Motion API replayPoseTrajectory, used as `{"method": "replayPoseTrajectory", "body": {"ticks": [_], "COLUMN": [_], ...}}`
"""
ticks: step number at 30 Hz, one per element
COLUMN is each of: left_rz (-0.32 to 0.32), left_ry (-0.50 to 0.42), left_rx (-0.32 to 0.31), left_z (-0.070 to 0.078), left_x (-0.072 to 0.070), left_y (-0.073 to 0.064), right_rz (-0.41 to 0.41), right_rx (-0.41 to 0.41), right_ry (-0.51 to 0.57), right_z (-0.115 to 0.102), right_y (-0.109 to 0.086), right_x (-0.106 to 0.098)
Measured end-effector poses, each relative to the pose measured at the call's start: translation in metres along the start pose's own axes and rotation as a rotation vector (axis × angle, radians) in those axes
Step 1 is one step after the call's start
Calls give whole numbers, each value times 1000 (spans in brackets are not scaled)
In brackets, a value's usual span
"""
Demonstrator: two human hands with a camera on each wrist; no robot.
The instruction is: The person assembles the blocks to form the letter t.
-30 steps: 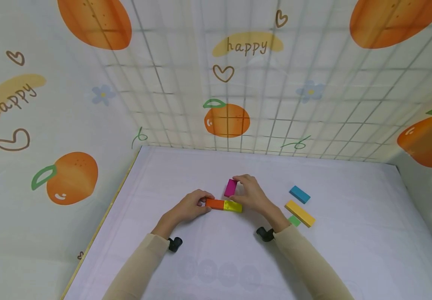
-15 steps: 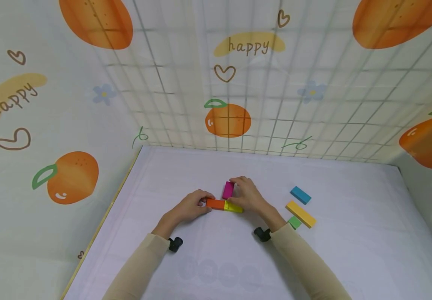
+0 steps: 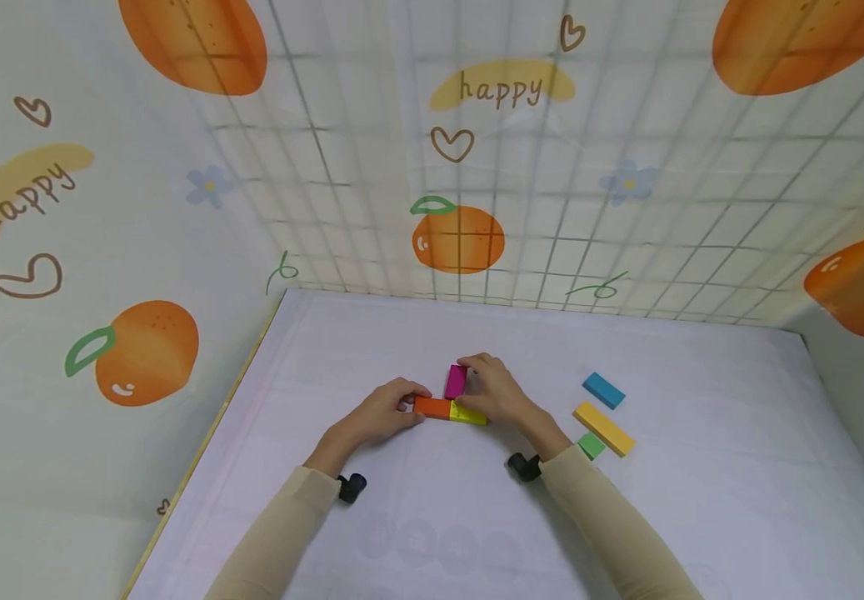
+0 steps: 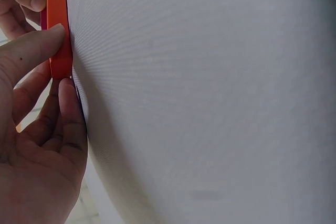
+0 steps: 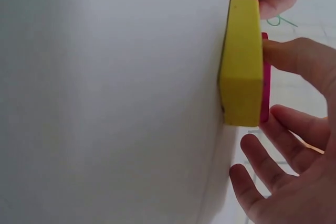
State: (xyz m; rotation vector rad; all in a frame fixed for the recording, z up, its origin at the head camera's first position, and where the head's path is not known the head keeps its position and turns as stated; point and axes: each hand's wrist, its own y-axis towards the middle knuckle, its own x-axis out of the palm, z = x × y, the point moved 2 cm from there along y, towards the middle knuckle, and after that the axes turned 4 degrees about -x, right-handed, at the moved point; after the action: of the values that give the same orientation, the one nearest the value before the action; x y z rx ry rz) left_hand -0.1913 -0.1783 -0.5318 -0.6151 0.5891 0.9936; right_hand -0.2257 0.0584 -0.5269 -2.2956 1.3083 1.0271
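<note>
My left hand (image 3: 385, 410) pinches the outer end of an orange block (image 3: 432, 407), thumb on the near side and fingers behind. End to end with it, on the right, lies a yellow block (image 3: 467, 413) of like thickness. A magenta block (image 3: 456, 382) stands behind the seam between these two, pointing away from me. My right hand (image 3: 501, 392) holds the magenta block between thumb and fingers, the thumb coming over the yellow one. In the right wrist view the magenta block (image 5: 266, 77) shows only as a strip behind the yellow block (image 5: 242, 61).
To the right lie a blue block (image 3: 604, 390), a longer amber block (image 3: 603, 428) and a small green block (image 3: 591, 446) beside the amber one. A white cloth covers the table (image 3: 417, 492). Printed curtains (image 3: 372, 183) rise behind its far edge and at the sides.
My right hand has shifted slightly left with the magenta block, bringing it closer over the orange and yellow seam. The left hand and the orange block have stayed in place.
</note>
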Motion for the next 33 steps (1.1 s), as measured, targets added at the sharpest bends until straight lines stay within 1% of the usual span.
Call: {"method": "replayPoseTrajectory", "body": {"ticks": [4, 15, 24, 33], "left_rz": [1, 0, 4, 4], "left_ry": [5, 4, -8, -7], "left_rx": [-1, -4, -16, -20], "left_z": [0, 0, 0, 2], "left_x": [0, 0, 1, 0], "left_y": [0, 0, 0, -1], "right_rz": [-13, -54, -58, -60], "right_rx": [-5, 14, 40, 37], "right_ry": [-9, 5, 9, 5], "right_z": [2, 6, 7, 7], "right_y": [1, 3, 2, 2], "right_x": [0, 0, 1, 1]}}
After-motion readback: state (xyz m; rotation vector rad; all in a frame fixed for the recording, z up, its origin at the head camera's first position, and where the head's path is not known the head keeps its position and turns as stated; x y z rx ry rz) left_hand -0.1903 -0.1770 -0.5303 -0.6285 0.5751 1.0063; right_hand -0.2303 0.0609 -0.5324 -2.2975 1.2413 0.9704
